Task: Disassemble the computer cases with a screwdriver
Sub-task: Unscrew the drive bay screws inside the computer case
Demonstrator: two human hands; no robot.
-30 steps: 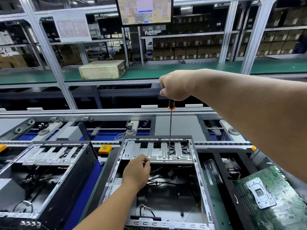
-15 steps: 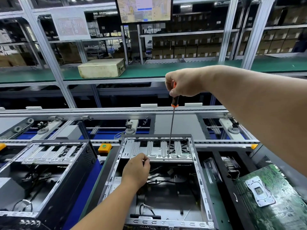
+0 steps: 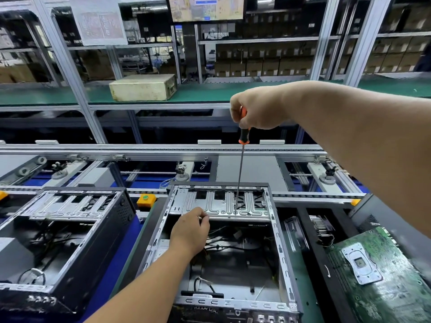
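Two bare forearms, left hand (image 3: 190, 231) and right hand (image 3: 258, 110) ungloved, sleeveless.

Orange-and-black screwdriver (image 3: 243, 134), green circuit board (image 3: 382, 273), orange button box (image 3: 146, 199).

The light is bright and even and comes from above. The silver metal plate (image 3: 221, 207) in the middle case (image 3: 219, 241) shines a little. Deep inside that case it is dark and shadowy. The shelves (image 3: 268, 57) far at the back look dim. The straight rails (image 3: 163, 148) bend near the edges, like in a fishbowl. The green board (image 3: 384, 276) at the right and the other case (image 3: 60, 241) at the left look smeared and fuzzy.
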